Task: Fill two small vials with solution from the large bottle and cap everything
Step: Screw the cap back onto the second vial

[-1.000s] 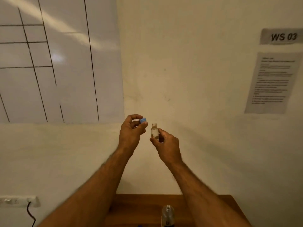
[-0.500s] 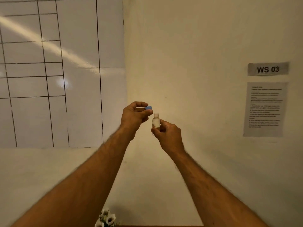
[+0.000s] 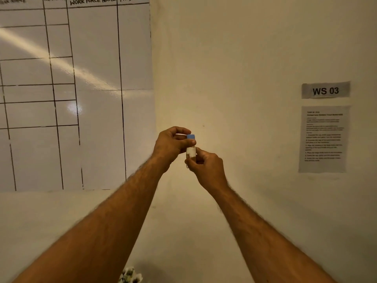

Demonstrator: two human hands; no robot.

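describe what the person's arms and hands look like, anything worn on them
Both forearms are bare up to the frame edge, with visible hair and no sleeves in view. The left hand and right hand wear no gloves, and no rings, watch or wristbands show.

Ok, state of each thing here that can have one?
blue cap: sitting atop the vial mouth, pinched by left hand
small vial: upright, held by right hand; fill level unclear
whiteboard: grid cells blank
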